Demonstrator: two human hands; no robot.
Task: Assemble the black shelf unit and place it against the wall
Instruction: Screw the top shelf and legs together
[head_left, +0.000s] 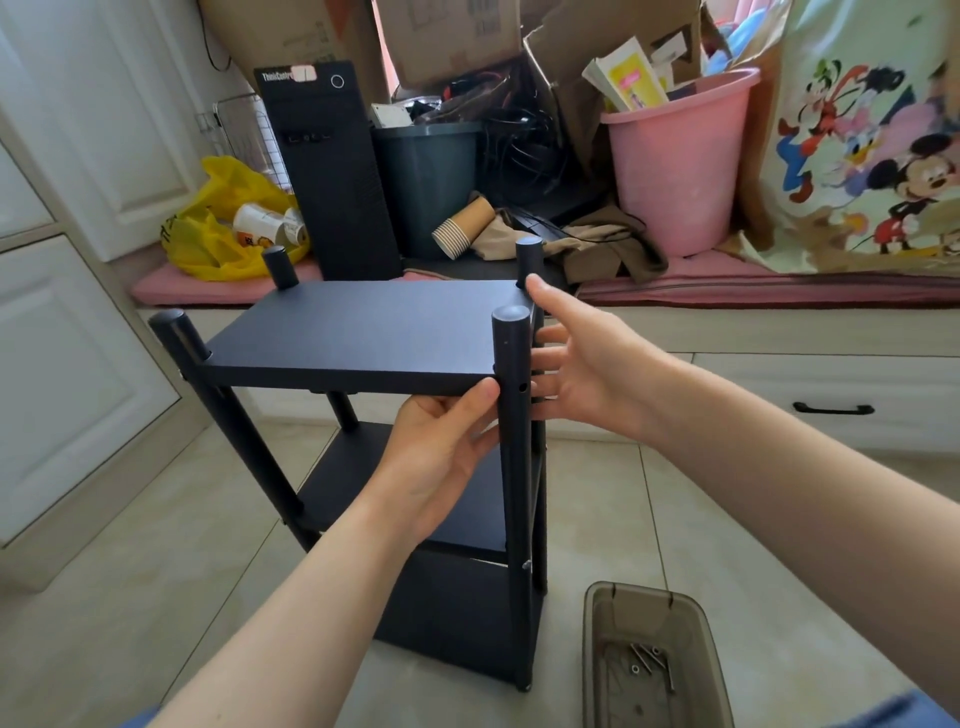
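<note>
Black shelf unit (358, 332) stands upright on tile floor (597, 519), three boards, four round posts. Open floor left and right of it. Window seat (727, 332) with drawers close behind, piled with boxes, pink bucket (680, 161), black computer tower (332, 176).

Left hand (441, 457) grip closed on front edge of top board, beside near right post (511, 415). Right hand (582, 358) grip open, fingers spread, touching board's right side.

Small brown tray (597, 649) on floor, right, holds screws (649, 665); cut off at bottom. Bottom board partly hidden by arm.
</note>
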